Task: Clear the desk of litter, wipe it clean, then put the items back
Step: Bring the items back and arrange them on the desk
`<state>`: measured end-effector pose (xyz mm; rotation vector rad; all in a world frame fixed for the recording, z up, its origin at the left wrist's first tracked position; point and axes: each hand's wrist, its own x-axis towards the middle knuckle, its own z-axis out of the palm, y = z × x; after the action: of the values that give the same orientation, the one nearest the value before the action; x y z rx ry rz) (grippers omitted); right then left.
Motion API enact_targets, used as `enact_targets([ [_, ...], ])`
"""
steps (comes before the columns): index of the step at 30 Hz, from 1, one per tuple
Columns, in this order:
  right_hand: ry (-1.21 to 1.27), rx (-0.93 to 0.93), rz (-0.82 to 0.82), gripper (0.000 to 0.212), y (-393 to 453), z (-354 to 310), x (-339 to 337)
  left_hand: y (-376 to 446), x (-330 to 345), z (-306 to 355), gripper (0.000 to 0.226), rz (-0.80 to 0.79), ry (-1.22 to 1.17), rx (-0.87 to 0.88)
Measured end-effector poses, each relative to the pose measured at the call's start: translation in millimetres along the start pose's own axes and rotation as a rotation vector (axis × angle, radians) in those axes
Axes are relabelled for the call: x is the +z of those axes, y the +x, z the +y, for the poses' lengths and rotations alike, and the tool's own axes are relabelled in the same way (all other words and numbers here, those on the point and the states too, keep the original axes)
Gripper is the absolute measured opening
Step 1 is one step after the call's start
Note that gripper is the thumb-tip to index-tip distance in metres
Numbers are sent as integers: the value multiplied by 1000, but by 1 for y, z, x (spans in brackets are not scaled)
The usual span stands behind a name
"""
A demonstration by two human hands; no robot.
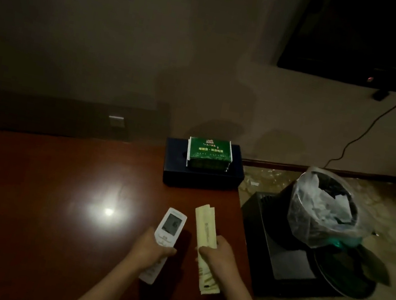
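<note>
Over the near right part of the glossy reddish-brown wooden bench (39, 188), the left hand (151, 248) has its grip clenched round the lower half of a white remote control with a small grey screen (169, 227). The remote points away from the person, its screen end up and forward, its lower end sticking out below the fist.

Just beside it, the right hand (218, 258) grasps a bundle of pale yellow, long paper sachets (205, 228), fingers curled round the middle of the bundle. The sachets run nearly parallel to the remote, one end reaching forward, the other poking out under the hand towards the bench edge. The two hands are close together but apart.

At the far right corner of the bench sits a flat dark blue rectangular box (202, 179), and on top of it lies a green printed packet with white edges (207, 155).

To the right of the bench, on the floor side, a black bin lined with a clear plastic bag (323, 211) leans on a low black square stand (286, 260). A black wall-mounted television (369, 40) hangs at the upper right, with a thin black cable (358, 135) running down the wall. A bright lamp reflection (108, 211) shines on the bench top.
</note>
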<state>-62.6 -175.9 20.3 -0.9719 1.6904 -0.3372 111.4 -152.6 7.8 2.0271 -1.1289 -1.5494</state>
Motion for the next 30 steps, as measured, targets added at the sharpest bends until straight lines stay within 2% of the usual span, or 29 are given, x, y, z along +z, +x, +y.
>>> enact_targets([
  [3, -33, 67, 15, 25, 10, -5, -6, 21, 4, -10, 42, -58, 149, -41],
  [7, -86, 77, 20, 29, 31, -15, -6, 36, 5, -10, 47, -68, 302, -11],
  [12, -183, 2, -3, 30, 62, -33, 1, 50, 0, -9, 51, -83, 497, 19],
  [18, -415, -127, -42, 35, 90, -46, 2, 63, -4, -7, 68, -40, 804, 219],
  [23, -616, -249, -93, 36, 111, -58, 3, 70, -5, -4, 78, -113, 1003, 333],
  [27, -800, -345, -175, 45, 126, -66, 14, 79, -8, -3, 80, -150, 1053, 364],
  [30, -884, -444, -156, 48, 133, -62, 22, 83, -12, -1, 78, -153, 929, 306],
])
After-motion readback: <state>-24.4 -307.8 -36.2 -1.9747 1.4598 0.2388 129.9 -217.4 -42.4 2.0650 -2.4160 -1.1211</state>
